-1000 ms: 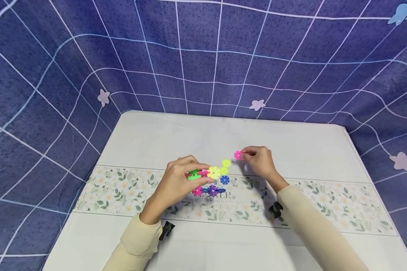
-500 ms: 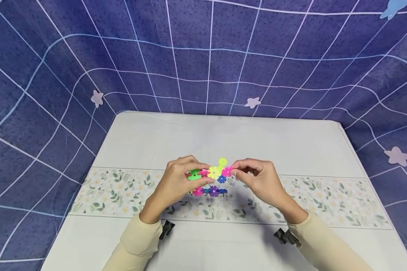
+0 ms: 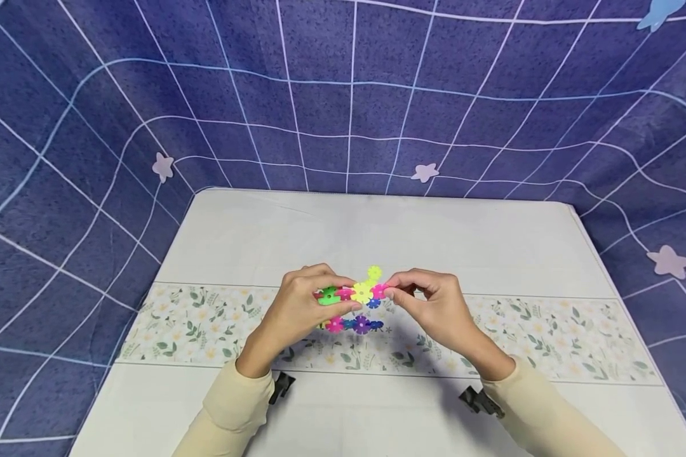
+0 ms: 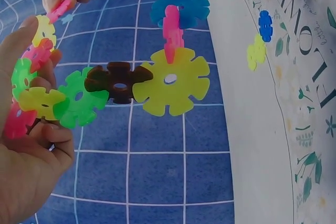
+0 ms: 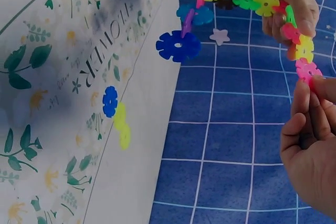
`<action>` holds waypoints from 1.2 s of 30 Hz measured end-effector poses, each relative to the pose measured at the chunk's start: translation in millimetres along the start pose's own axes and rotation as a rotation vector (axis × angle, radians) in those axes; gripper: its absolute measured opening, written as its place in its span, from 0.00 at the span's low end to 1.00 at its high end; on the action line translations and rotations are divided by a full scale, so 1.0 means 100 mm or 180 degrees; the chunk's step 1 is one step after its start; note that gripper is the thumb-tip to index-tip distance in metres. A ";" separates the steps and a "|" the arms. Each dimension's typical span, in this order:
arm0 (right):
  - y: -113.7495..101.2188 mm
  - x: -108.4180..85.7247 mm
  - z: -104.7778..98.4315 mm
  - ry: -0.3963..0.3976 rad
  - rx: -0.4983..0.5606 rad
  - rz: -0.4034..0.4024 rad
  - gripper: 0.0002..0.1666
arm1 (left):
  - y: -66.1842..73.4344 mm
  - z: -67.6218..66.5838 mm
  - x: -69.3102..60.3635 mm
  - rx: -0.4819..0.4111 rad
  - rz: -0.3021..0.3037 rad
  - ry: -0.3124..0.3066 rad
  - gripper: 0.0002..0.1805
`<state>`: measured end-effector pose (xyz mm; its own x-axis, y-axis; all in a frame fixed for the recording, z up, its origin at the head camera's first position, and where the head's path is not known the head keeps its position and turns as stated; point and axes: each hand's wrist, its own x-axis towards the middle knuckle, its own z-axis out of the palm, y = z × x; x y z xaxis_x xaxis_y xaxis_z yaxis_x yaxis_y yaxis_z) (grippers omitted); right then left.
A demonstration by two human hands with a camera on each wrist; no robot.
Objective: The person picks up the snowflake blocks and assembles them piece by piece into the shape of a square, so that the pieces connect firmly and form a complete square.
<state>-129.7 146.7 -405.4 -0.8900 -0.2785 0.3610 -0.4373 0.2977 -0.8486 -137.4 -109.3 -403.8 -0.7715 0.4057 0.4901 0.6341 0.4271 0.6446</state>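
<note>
My left hand (image 3: 297,298) grips a chain of slotted plastic flower discs, pinching it near one end between thumb and fingers. In the left wrist view the chain loops past a brown disc (image 4: 119,83) and a large yellow disc (image 4: 181,98) to pieces in blue and purple. My right hand (image 3: 443,304) pinches a pink flower disc (image 5: 307,71) by its edge. That disc meets the yellow disc (image 5: 304,50) at the chain's end; how deep their slots engage cannot be told. The chain's far end finishes in a dark blue disc (image 5: 178,45), hanging free.
A loose blue disc (image 5: 109,102) and two yellow discs (image 5: 122,129) lie on the white table mat (image 3: 251,235), beyond the hands. The mat has a printed floral band (image 3: 566,336). A blue gridded curtain (image 3: 326,108) surrounds the table.
My right hand has come left and nearer with the pink disc, bringing it to the yellow disc at the chain's end. The left hand has kept its grip, almost still.
</note>
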 end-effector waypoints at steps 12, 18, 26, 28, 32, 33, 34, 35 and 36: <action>-0.03 -0.01 0.06 0.0045 -0.0208 -0.0150 0.06 | -0.02 0.00 0.00 0.0109 0.0128 0.0126 0.17; -0.05 -0.01 0.09 0.0073 -0.0238 -0.0225 0.06 | 0.00 0.00 0.02 0.0100 0.0190 0.0060 0.16; -0.02 -0.01 0.17 0.0181 -0.0163 -0.0283 0.06 | -0.02 0.00 0.02 0.0164 0.0149 0.0085 0.17; -0.02 -0.01 0.17 0.0149 -0.0149 -0.0262 0.05 | -0.02 -0.01 0.02 0.0178 0.0122 0.0073 0.17; -0.04 0.01 0.16 0.0062 -0.0141 -0.0206 0.05 | 0.00 -0.01 0.02 0.0228 0.0003 -0.0067 0.19; -0.04 0.02 0.16 0.0042 -0.0166 -0.0205 0.05 | 0.00 -0.01 0.02 0.0275 -0.0024 -0.0109 0.20; -0.05 0.02 0.15 0.0018 -0.0186 -0.0211 0.05 | 0.01 -0.01 0.02 0.0340 -0.0035 -0.0156 0.21; -0.05 0.03 0.14 -0.0010 -0.0199 -0.0215 0.06 | 0.01 -0.01 0.03 0.0418 -0.0032 -0.0194 0.21; -0.05 0.04 0.14 -0.0041 -0.0224 -0.0227 0.06 | 0.01 -0.01 0.03 0.0511 -0.0016 -0.0227 0.21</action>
<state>-129.2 131.5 -405.0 -0.8548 -0.3128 0.4141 -0.5078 0.3400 -0.7915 -139.0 -108.1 -401.4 -0.7727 0.4569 0.4406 0.6347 0.5506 0.5421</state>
